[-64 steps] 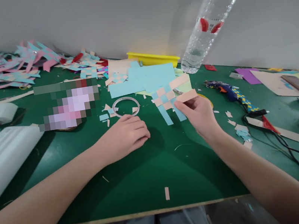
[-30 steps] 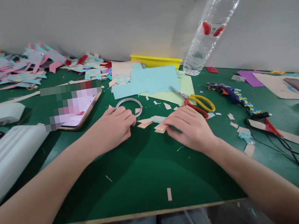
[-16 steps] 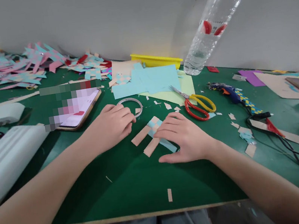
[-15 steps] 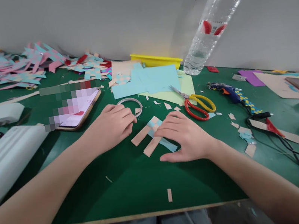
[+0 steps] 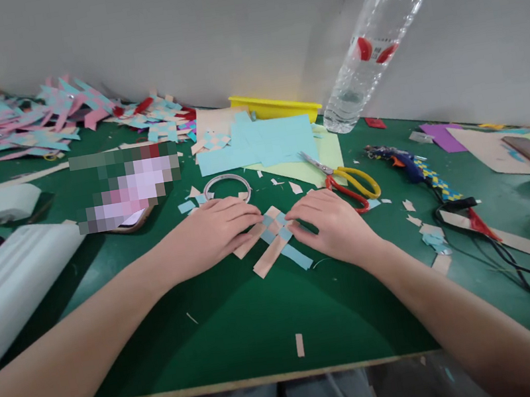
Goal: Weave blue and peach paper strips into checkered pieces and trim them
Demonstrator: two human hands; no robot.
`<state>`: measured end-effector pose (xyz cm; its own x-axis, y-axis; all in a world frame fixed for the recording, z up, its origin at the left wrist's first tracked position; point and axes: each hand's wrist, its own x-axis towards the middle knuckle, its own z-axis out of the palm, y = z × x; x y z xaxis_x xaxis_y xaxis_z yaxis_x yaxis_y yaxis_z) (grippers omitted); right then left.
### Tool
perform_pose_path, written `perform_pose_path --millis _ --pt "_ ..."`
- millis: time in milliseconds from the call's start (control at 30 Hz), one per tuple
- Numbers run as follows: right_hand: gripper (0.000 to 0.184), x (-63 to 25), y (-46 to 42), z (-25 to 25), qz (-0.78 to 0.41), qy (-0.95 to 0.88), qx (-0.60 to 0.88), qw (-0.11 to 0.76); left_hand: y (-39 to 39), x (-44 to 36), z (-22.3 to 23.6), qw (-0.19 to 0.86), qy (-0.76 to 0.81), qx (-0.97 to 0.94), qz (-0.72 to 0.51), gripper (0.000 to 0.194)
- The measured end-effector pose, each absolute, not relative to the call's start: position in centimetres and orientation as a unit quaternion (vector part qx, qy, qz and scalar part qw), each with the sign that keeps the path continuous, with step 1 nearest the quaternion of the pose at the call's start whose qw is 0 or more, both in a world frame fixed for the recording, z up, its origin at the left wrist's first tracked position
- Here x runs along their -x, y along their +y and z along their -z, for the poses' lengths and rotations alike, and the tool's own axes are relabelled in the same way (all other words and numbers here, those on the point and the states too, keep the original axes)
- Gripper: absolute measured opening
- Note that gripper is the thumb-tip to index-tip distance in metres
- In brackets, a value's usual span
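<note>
A small woven piece of pink and light-blue paper strips (image 5: 275, 224) lies on the green table between my hands, its checked part away from me. Loose strip ends fan out toward me, pink to the left and blue to the right. My left hand (image 5: 217, 229) has its fingertips and thumb closed at the piece's left side, partly covering a pink strip. At the right side, my right hand (image 5: 334, 224) pinches the edge with fingers and thumb. Just behind my left hand lies a roll of narrow tape (image 5: 248, 191). Scissors (image 5: 358, 185) with red and yellow handles rest behind my right hand.
Light-blue paper sheets (image 5: 280, 139) lie ahead, before a yellow tray (image 5: 275, 108). A plastic bottle (image 5: 360, 69) leans right of them. A phone (image 5: 139, 215) and white box-like object (image 5: 18, 291) are left. Cables (image 5: 505, 254) run right; paper strips (image 5: 31, 118) heap back left.
The woven piece came down from my raised right hand onto the table, strips turned toward me. My right hand, spread over it half a second ago, now pinches its edge; my left hand moved right onto it.
</note>
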<state>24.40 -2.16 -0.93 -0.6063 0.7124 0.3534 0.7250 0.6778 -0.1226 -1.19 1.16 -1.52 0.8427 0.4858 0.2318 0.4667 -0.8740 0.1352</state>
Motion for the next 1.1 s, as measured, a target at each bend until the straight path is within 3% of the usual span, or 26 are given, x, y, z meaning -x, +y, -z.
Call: perform_pose_path --millis 433,600,967,1100 --pt "0.03 -25.2 -1.8 -0.1 -0.058 -0.928 0.322 0.176 0.9 0.9 1.8 0.055 0.209 -0.973 -0.086 0.049" --pt "0.034 -24.9 -2.3 -0.2 -0.059 -0.931 0.331 0.143 0.8 0.8 1.8 0.048 0.214 -0.972 -0.082 0.042" --pt "0.031 -24.5 -2.8 -0.2 -0.036 -0.945 0.306 0.107 0.2 0.4 1.9 0.039 0.237 -0.962 -0.128 0.064" --pt "0.03 -24.3 -2.9 0.0 -0.042 -0.945 0.302 0.116 0.3 0.1 2.4 0.079 0.222 -0.965 -0.114 0.062"
